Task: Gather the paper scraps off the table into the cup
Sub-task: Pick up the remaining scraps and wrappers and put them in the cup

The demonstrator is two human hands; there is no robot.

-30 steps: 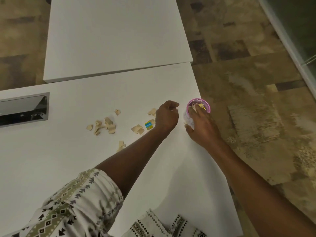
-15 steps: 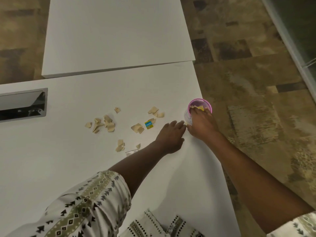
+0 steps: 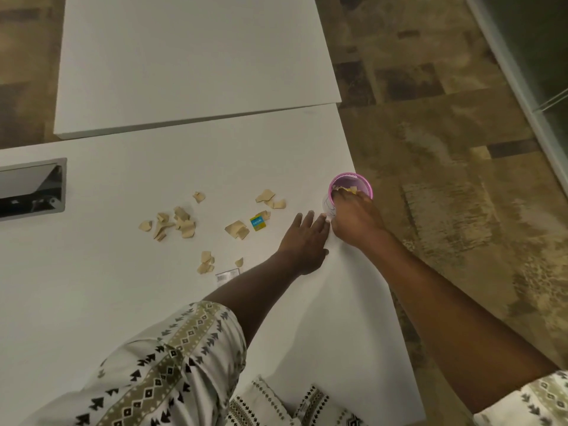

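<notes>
A clear cup with a pink rim (image 3: 350, 179) stands at the right edge of the white table (image 3: 123, 302), with tan scraps inside it. My right hand (image 3: 356, 222) grips the cup's near side. My left hand (image 3: 304, 241) lies flat on the table just left of the cup, fingers spread, holding nothing. Several tan paper scraps (image 3: 175, 224) lie scattered to the left, more near the cup (image 3: 270, 198) and below (image 3: 206, 262). A small green and blue square scrap (image 3: 258, 223) lies among them. A white barcode slip (image 3: 226, 276) peeks out beside my left forearm.
A recessed metal cable tray (image 3: 30, 189) is set into the table at the left. A second white table (image 3: 190, 63) abuts the far side. Patterned carpet floor (image 3: 461, 179) lies just right of the table edge, close to the cup.
My left hand pulled back from the cup's rim, lowered to the table and flattened with fingers spread. My right hand stayed on the cup. Scraps near the cup came into view.
</notes>
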